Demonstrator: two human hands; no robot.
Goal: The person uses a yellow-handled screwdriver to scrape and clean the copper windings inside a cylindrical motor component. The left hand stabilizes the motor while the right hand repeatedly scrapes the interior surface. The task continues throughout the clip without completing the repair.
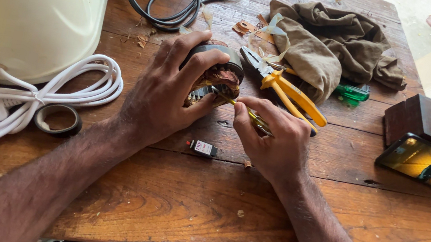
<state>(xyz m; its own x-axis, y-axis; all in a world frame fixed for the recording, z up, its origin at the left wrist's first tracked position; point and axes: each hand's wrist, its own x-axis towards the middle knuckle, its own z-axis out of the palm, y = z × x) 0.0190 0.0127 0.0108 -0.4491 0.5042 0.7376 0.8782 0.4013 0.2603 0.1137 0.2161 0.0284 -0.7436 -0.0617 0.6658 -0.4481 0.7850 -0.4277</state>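
No container with contents is seen on the worn brown wooden table (pixel 200 207). A round motor stator with copper windings and a dark metal ring (pixel 222 75) is gripped by the left hand (pixel 163 100), whose grip is closed around its left side, the fingers curled over the top. A thin yellow-handled screwdriver (pixel 249 115) is pinched in the narrow grip of the right hand (pixel 274 140); its tip is pointed at the lower edge of the windings, probably touching them, though the contact is partly hidden. The stator is thus held between both hands, just left of the right hand. Yellow-handled pliers (pixel 288 92) are laid just beyond, beside a crumpled olive cloth (pixel 330 41). A coiled white cable (pixel 24 102) is lying at the left.
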